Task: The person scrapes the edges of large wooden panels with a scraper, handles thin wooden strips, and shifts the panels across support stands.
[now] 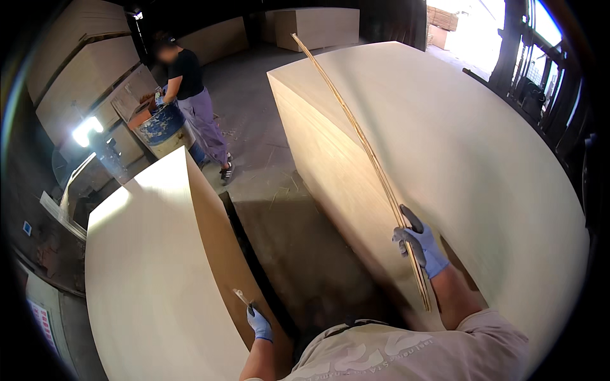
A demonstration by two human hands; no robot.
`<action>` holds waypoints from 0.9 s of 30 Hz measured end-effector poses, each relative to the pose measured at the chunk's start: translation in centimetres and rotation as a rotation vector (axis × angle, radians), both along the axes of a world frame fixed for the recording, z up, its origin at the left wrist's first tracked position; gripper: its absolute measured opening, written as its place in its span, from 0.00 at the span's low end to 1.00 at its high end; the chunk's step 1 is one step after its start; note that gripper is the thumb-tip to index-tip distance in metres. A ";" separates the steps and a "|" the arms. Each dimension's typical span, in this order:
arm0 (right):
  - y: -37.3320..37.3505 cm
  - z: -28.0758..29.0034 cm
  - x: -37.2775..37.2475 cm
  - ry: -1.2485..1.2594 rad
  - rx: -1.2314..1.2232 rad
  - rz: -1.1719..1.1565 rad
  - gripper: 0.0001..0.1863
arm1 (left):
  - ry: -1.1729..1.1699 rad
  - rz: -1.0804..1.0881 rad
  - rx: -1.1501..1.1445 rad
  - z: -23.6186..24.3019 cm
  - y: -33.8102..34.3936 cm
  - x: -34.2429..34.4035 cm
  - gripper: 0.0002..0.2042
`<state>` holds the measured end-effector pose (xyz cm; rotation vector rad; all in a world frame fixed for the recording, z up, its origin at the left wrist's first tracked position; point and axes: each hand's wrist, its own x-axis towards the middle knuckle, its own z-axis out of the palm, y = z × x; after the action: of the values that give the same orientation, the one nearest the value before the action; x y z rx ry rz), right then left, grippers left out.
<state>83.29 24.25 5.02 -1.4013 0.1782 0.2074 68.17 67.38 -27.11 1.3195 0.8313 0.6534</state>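
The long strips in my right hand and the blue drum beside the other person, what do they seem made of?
Strips: probably wood, perhaps unvarnished, going by their pale tan colour, thinness and long bend; bamboo is possible.
Drum: likely metal with a worn painted finish, since its blue surface looks patchy and scuffed, though plastic can't be ruled out.

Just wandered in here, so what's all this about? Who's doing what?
Someone wearing blue-and-grey gloves stands between two big pale wooden stacks, one on the left and one on the right. Their right hand grips a bundle of long, thin wooden strips pointing away ahead. Their left hand holds a small, pale object, too small to identify. Further off, a co-worker in a black top stands at a worn blue drum.
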 end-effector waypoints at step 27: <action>1.0 9.6 38.4 -0.278 -1.083 0.449 0.40 | -0.307 -0.330 -0.182 16.6 -8.8 34.3 0.15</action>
<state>121.70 25.26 14.65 -2.5242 -0.3176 0.3003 102.51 58.61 -10.48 1.1221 0.4014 0.4884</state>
